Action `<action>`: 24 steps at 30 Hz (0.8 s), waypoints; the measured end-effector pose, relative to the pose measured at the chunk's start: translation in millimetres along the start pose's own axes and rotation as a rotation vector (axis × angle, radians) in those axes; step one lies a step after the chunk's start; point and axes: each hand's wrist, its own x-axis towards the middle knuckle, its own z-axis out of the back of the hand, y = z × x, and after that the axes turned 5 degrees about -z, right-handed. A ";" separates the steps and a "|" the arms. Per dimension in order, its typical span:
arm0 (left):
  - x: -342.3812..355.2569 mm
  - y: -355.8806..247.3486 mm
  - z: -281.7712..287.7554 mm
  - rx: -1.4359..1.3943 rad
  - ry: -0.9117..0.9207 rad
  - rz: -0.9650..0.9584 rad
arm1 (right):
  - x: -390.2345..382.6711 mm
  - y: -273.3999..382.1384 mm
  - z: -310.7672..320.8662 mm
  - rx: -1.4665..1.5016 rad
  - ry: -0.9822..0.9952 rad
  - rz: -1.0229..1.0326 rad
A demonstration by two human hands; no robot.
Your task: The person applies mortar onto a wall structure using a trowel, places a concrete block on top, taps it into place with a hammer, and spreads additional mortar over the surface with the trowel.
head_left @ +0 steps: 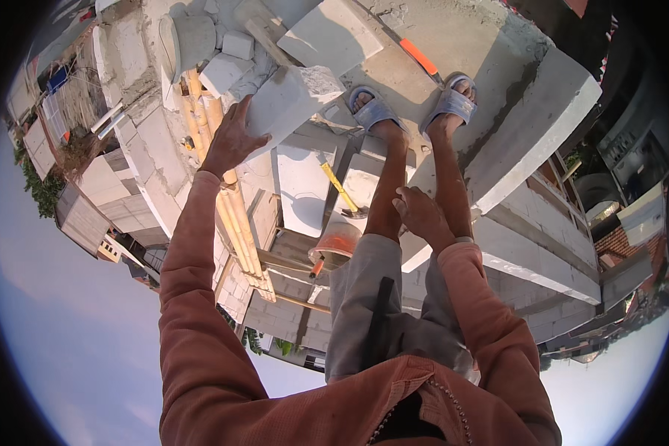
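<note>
The right hand rests on the person's own knee, fingers loosely bent and grasping nothing. Farther out, the left hand grips the lower end of a white lightweight concrete block — fingers wrapped on its edge, block tilted above the bamboo poles. Beyond stand the blue sandals on the wall top — a yellow-handled hammer lies below.

The left grip lies against the near end of a block, with bamboo poles just below it. Right of that grip lies a hammer; the right grip rests on the knee, sandalled feet beyond it on the wall top.
</note>
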 end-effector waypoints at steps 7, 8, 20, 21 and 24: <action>32.3 145.8 -20.1 -0.087 -0.070 -0.114 | 48.8 49.7 1.8 -0.109 -0.103 0.095; 35.3 150.6 -31.6 -0.064 -0.150 -0.155 | 58.1 53.3 -3.6 -0.100 -0.101 0.158; 99.1 158.4 -16.6 -0.104 -0.015 -0.174 | 155.1 127.1 -120.3 -0.846 -0.054 0.639; 97.9 157.7 -19.5 -0.115 -0.036 -0.171 | 157.3 126.5 -126.5 -0.841 -0.053 0.562; 87.6 153.3 -29.3 -0.169 -0.166 -0.144 | 161.6 119.9 -123.5 -0.764 -0.144 0.601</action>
